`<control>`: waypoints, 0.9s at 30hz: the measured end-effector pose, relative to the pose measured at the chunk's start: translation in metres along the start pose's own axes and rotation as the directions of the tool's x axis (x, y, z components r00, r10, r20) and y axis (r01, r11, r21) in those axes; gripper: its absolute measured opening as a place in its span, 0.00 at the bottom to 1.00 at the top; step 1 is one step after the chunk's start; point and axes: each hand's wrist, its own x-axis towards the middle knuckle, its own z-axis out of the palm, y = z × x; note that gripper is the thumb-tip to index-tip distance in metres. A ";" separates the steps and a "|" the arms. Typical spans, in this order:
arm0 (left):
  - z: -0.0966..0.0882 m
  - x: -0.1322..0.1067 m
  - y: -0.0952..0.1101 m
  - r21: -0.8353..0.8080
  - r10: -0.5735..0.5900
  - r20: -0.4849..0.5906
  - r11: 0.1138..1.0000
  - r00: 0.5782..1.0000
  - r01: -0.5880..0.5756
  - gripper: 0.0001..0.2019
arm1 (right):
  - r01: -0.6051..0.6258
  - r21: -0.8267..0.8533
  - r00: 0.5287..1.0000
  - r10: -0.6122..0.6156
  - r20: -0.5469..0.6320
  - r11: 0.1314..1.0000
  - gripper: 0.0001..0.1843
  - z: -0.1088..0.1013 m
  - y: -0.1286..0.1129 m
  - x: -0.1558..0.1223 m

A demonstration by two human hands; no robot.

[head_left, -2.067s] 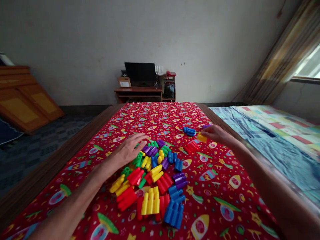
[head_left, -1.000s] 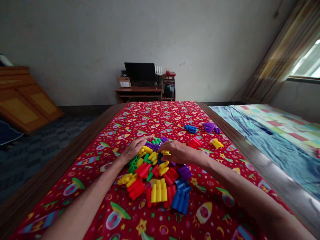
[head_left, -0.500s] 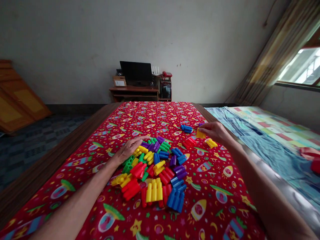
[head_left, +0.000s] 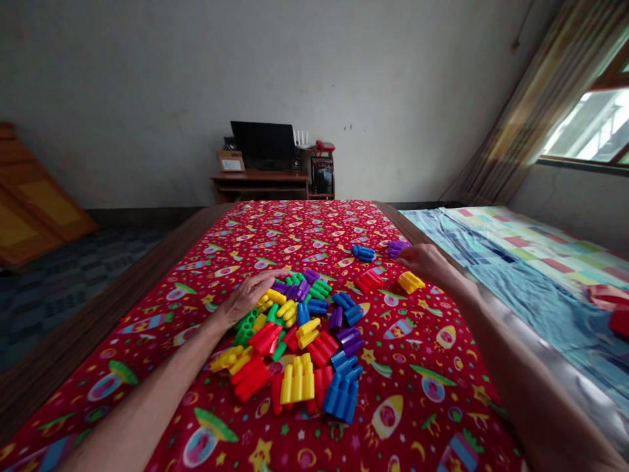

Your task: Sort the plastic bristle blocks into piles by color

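My left hand lies against the left side of a pile of plastic building blocks, fingers stretched out. Beside it are green blocks, a yellow block and purple blocks. My right hand is off to the right with its fingers curled together. Whatever those fingers hold, if anything, is hidden. Just beyond its fingertips is a purple block. Closer to me, below that hand, sits a yellow block. A red block and a blue block lie to its left.
A red patterned cloth covers the table. Nearer blocks include a standing yellow block and a blue block. A bed adjoins on the right. At the wall, a desk carries a monitor.
The yellow block that showed in my right fingers is no longer visible there. The purple block beyond that hand shows more fully. My left hand stays by the pile; the view has shifted slightly.
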 end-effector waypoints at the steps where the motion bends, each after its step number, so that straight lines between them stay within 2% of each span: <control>1: 0.000 0.000 0.001 -0.001 -0.001 0.002 1.000 1.000 0.001 0.31 | 0.052 0.041 0.997 -0.050 -0.054 0.998 0.13 0.001 -0.011 -0.002; 3: 0.000 0.000 0.002 0.000 -0.003 0.005 1.000 1.000 0.003 0.32 | 0.196 0.153 0.980 -0.187 -0.072 0.969 0.13 0.007 -0.036 -0.007; 5: 0.000 0.000 0.002 0.005 -0.007 -0.002 1.000 1.000 0.007 0.32 | 0.329 0.242 0.940 -0.340 0.005 0.913 0.13 0.019 -0.062 -0.015; 7: 0.000 0.000 0.002 0.012 -0.010 -0.011 1.000 1.000 0.010 0.32 | 0.416 0.249 0.894 -0.444 0.065 0.874 0.12 0.034 -0.083 -0.024; 11: 0.001 0.001 0.001 0.030 -0.003 -0.018 1.000 1.000 0.003 0.32 | 0.455 0.098 0.884 -0.462 0.067 0.885 0.08 0.057 -0.106 -0.037; 15: 0.001 0.001 0.000 0.029 0.002 -0.026 1.000 1.000 -0.001 0.33 | 0.412 0.085 0.900 -0.420 0.115 0.907 0.09 0.064 -0.108 -0.037; 19: 0.001 0.001 0.000 0.028 0.003 -0.028 1.000 1.000 -0.003 0.32 | 0.331 0.318 0.932 -0.360 0.036 0.889 0.13 0.063 -0.100 -0.022; 23: 0.001 0.001 -0.002 0.024 0.001 -0.004 1.000 1.000 -0.001 0.30 | 0.155 0.589 0.986 -0.091 -0.137 0.793 0.18 0.056 -0.072 0.025; 25: 0.001 0.001 -0.004 0.022 0.001 -0.007 1.000 1.000 -0.001 0.29 | 0.067 0.606 0.984 0.048 -0.172 0.793 0.20 0.052 -0.054 0.055; 27: 0.001 0.001 -0.006 0.021 0.002 -0.014 1.000 1.000 -0.002 0.28 | -0.022 0.513 0.969 0.146 -0.201 0.858 0.19 0.050 -0.038 0.081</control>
